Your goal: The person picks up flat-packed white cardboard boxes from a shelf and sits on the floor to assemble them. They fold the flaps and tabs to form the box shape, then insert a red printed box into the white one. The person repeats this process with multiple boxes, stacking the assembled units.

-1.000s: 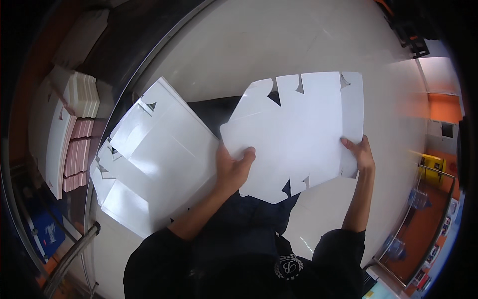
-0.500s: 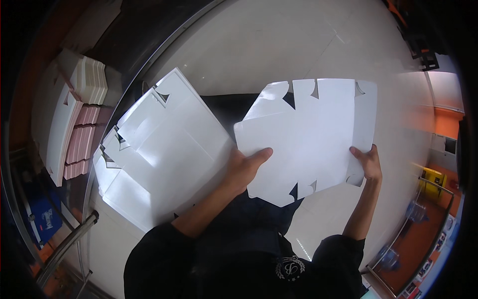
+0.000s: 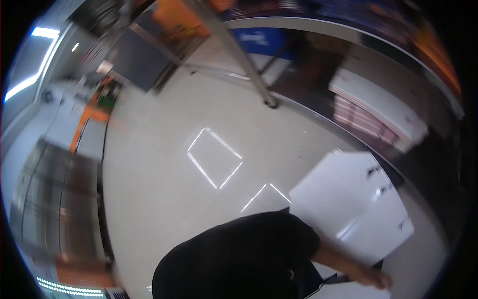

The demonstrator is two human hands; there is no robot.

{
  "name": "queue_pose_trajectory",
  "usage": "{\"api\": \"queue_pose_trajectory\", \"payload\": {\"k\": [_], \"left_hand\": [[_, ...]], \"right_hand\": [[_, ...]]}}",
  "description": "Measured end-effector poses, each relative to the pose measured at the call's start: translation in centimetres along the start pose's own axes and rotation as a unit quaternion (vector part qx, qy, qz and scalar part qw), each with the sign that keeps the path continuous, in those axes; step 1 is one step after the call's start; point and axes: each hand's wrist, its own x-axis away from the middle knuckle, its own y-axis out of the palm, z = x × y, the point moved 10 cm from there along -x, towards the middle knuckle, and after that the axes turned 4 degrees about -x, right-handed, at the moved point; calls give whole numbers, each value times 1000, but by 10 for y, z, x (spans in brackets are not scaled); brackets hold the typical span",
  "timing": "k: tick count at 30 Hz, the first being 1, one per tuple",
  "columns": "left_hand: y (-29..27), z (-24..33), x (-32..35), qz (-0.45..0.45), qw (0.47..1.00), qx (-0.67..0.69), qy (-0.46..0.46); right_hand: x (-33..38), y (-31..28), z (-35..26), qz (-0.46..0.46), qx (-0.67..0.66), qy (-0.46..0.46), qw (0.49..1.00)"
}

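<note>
My left forearm reaches from the black sleeve toward the lower right. At its end my left hand (image 3: pixel 369 277) is closed on the edge of a flat white cardboard sheet (image 3: pixel 348 291), with the thumb over its top face; motion smears the fingers somewhat. Most of that sheet lies beyond the lower edge of the picture. Just above the forearm rests a larger folded white cardboard piece (image 3: pixel 351 199) with small cut notches along its right side. My right hand is out of view.
A stack of white and pinkish folded cardboard (image 3: pixel 373 109) lies on a low dark shelf at the upper right. A metal table leg (image 3: pixel 244 60) meets the tiled floor (image 3: pixel 164 124). A blue box (image 3: pixel 261 41) stands behind it. Steel cabinets (image 3: pixel 55 199) line the left.
The view has swung far to the left, so the cardboard pieces now appear at the lower right. My right hand has left the picture. My left hand stays at the sheet.
</note>
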Motion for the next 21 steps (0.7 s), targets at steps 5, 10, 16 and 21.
{"api": "queue_pose_trajectory", "payload": {"k": [5,10,16,21], "left_hand": [[-38,-71,-26,180,967,-62,171],[-42,-49,-34,159,976,-36,143],[-38,-34,-16,165,976,-42,133],[-26,-26,21,176,977,-41,113]], "right_hand": [[-41,64,-70,-83,-4,-123,989],[-67,77,-78,-108,3,-139,984],[-70,73,-76,-114,5,-154,981],[-56,59,-71,-112,8,-158,981]]}}
